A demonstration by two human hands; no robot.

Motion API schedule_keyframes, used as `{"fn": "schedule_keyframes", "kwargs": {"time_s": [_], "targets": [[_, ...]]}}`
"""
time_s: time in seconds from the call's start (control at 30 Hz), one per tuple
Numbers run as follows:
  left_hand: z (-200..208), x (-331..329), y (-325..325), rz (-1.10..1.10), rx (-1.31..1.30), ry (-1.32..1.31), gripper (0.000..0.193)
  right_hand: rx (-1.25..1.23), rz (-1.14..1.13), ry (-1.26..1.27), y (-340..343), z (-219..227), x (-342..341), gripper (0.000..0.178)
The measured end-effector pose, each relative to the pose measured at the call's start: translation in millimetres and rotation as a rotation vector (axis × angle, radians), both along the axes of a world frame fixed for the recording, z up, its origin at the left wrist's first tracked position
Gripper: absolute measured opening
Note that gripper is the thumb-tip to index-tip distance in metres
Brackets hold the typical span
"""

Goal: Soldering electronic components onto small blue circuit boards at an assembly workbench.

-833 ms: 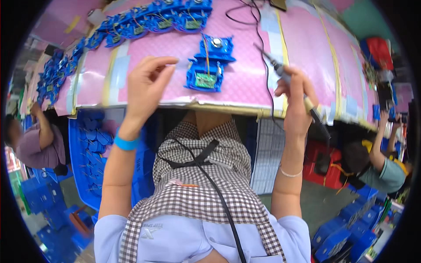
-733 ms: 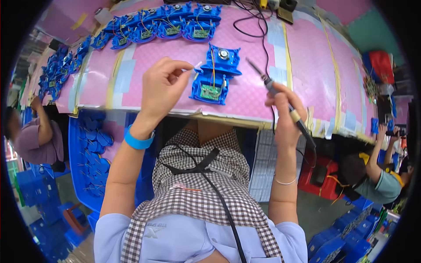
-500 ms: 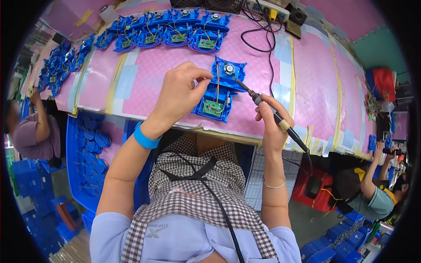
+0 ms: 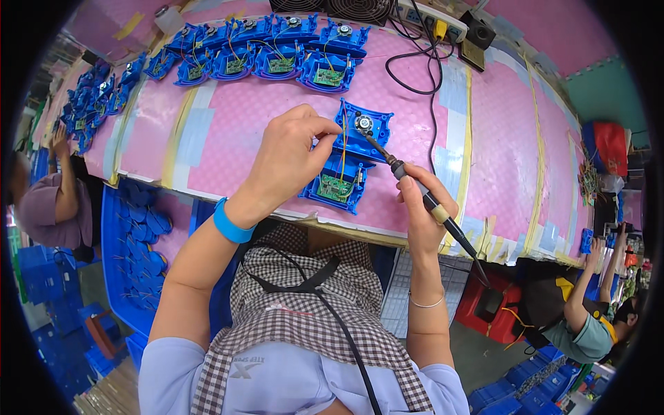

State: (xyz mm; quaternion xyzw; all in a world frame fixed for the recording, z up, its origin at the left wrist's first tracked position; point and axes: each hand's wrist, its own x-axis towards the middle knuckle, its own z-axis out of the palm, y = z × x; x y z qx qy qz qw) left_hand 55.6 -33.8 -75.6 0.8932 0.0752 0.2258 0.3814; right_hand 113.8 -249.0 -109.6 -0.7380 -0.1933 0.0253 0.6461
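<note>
In front of me a blue plastic shell half (image 4: 379,144) holds a round speaker (image 4: 364,123). Closer to the table edge lies a second shell half with a green circuit board (image 4: 334,187). Thin coloured wires (image 4: 344,155) run between the two halves. My right hand (image 4: 425,200) grips a soldering iron (image 4: 396,166) like a pen, its tip at the speaker's lower left edge. Thumb and forefinger of my left hand (image 4: 290,149) are pinched together beside the wires, left of the speaker; what lies between them is too small to make out.
Several similar blue shells (image 4: 280,63) stand in rows at the back left. A black cable (image 4: 431,104), a power strip (image 4: 425,21) and a small metal stand (image 4: 473,54) are at the back right. A blue bin (image 4: 114,294) sits below left. Other people work at both sides.
The soldering iron's tip has moved from the speaker's right side to its lower left edge. The shells sit slightly lower in the picture. My left hand keeps its pinch.
</note>
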Motion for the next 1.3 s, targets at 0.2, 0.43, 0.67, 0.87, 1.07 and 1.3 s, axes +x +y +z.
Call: {"fn": "schedule_keyframes", "kwargs": {"time_s": [0.2, 0.43, 0.67, 0.87, 1.07, 1.3], "targets": [[-3, 1, 1, -0.013, 0.043, -0.040, 0.011, -0.046, 0.085, -0.340, 2, 6, 2, 0.016], [7, -1, -11, -0.055, 0.109, -0.038, 0.006, -0.072, -0.042, -0.108, -15, 16, 12, 0.013], [-4, 12, -18, -0.101, 0.113, -0.076, 0.008, -0.082, 0.020, -0.167, -14, 11, 16, 0.014], [-7, 15, -17, -0.108, 0.118, -0.051, 0.008, -0.088, 0.044, -0.160, -13, 10, 18, 0.014], [-5, 18, -18, -0.109, 0.124, 0.018, 0.008, -0.118, 0.051, -0.185, -11, 16, 16, 0.013], [4, 10, -6, 0.046, 0.018, -0.130, 0.014, -0.061, 0.034, -0.260, -13, 15, 16, 0.013]]}}
